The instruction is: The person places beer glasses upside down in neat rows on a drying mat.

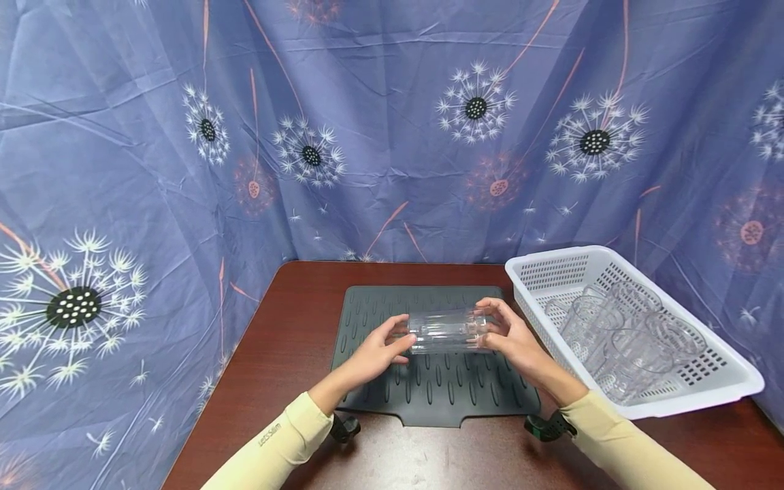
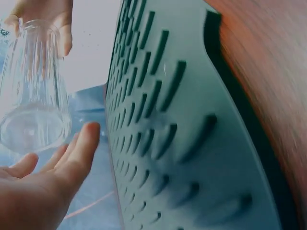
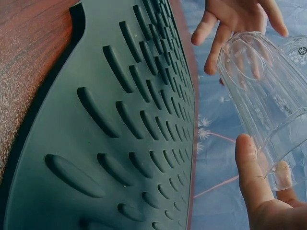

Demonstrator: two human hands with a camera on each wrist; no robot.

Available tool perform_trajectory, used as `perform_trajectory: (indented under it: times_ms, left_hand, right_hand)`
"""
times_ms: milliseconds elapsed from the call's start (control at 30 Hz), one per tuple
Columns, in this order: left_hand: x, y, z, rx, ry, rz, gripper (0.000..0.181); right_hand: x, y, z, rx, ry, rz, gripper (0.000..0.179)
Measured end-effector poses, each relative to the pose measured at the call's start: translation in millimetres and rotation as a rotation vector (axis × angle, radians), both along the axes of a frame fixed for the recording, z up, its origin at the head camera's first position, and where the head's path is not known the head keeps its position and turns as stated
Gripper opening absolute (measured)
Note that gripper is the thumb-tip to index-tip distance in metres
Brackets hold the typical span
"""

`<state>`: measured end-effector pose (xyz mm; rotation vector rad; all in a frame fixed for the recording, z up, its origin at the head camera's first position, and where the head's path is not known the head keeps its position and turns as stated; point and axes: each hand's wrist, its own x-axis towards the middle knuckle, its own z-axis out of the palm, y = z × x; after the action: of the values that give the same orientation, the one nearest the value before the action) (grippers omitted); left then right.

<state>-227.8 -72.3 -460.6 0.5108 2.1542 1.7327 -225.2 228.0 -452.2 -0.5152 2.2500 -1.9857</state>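
Observation:
A clear ribbed drinking glass (image 1: 446,331) lies sideways in the air above a dark drying mat (image 1: 429,391), its base toward the left and its rim toward the right. My right hand (image 1: 511,340) holds the rim end, thumb on the near side and fingers on the far side. At the base, my left hand (image 1: 376,352) has its fingers spread loosely, with the thumb tip overlapping the glass in the head view. The right wrist view shows the right-hand fingers (image 3: 252,172) against the glass wall (image 3: 254,96), and the left hand (image 3: 230,19) beyond the base.
A white perforated basket (image 1: 533,299) stands at the right, holding several clear glass vessels (image 1: 631,340), some with handles. Under the mat is a reddish-brown wooden table (image 1: 257,401). A blue dandelion-patterned cloth (image 1: 392,136) hangs behind and at both sides.

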Motion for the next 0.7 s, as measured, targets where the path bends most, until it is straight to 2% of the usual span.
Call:
perform_trajectory:
  times_ms: [133, 300, 500, 700]
  left_hand:
    - [-1.1, 5.2, -2.0, 0.078, -0.079, 0.019, 0.07]
    - [-2.4, 9.5, -4.1, 0.178, -0.111, 0.047, 0.067]
    - [-3.1, 10.9, -3.8, 0.253, -0.111, 0.064, 0.061]
    - [-4.4, 9.6, -5.0, 0.257, -0.078, 0.085, 0.059]
  right_hand:
    - [0.0, -2.4, -1.0, 0.006, -0.002, 0.0, 0.054]
    - [0.7, -5.9, -0.7, 0.019, 0.0, -0.004, 0.055]
    - [0.1, -7.1, -0.4, 0.009, 0.0, 0.007, 0.055]
    - [-0.8, -6.2, -0.9, 0.02, 0.008, 0.012, 0.056]
